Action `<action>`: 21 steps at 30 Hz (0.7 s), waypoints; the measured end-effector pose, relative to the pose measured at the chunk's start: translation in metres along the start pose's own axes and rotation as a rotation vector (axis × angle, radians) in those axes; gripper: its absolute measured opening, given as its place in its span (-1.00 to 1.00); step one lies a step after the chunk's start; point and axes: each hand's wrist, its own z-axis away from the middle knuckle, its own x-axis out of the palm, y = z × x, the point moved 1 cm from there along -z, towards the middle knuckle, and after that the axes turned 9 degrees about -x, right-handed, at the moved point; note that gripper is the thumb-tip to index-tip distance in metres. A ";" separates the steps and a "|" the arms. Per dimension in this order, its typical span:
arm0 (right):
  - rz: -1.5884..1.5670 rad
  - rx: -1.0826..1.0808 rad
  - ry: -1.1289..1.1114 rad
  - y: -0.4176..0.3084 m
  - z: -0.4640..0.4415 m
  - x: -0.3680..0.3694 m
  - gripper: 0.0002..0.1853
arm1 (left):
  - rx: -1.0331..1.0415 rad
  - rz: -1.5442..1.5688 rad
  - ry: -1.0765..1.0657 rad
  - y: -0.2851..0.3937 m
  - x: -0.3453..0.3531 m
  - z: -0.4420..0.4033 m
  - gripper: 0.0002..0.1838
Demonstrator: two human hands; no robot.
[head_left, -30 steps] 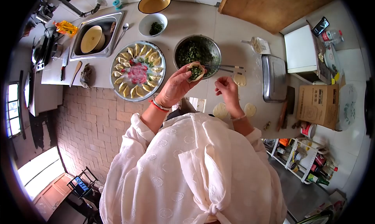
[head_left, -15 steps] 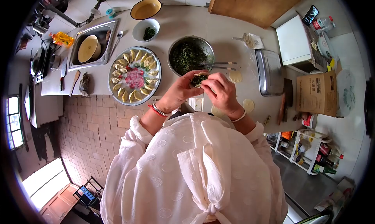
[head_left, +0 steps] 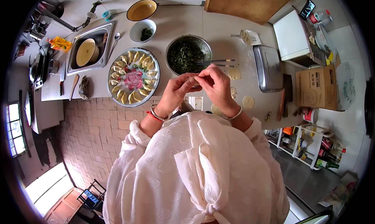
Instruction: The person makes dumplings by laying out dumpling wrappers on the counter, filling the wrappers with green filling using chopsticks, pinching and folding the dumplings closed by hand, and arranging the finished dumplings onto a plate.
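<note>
Both hands meet over the counter's front edge, around a dumpling (head_left: 191, 80) that is mostly hidden by fingers. My left hand (head_left: 175, 92) is closed around it from the left. At its upper edge, my right hand (head_left: 217, 87) pinches the dough with thumb and fingers. Just beyond them stands a steel bowl (head_left: 188, 55) of chopped green filling, with chopsticks (head_left: 215, 63) lying across its right rim. A round plate (head_left: 133, 76) with a red flower pattern, left of my hands, carries a ring of folded dumplings. Flat dough wrappers (head_left: 248, 102) lie to the right.
A white bowl of greens (head_left: 143, 31) and a yellow basin (head_left: 141, 10) stand at the back. Left are a sink (head_left: 105, 48), a knife (head_left: 61, 79) and a spatula (head_left: 74, 86). Right are a glass dish (head_left: 268, 69), a rolling pin (head_left: 281, 104) and a cardboard box (head_left: 317, 87).
The green filling between my hands no longer shows, as the wrapper's edges have come together. My right hand has risen slightly and pinches at the top. The whole view has shifted slightly.
</note>
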 end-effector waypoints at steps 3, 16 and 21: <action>-0.109 0.157 0.069 0.001 0.004 0.000 -0.88 | 0.017 0.060 0.028 -0.001 -0.001 0.001 -0.62; -0.138 0.163 0.024 -0.016 0.022 -0.010 -0.81 | 0.103 0.283 -0.026 0.005 0.011 -0.002 -0.65; 0.071 -0.005 0.046 -0.026 0.018 -0.017 -0.87 | 0.146 0.242 0.030 0.004 0.015 -0.003 -0.75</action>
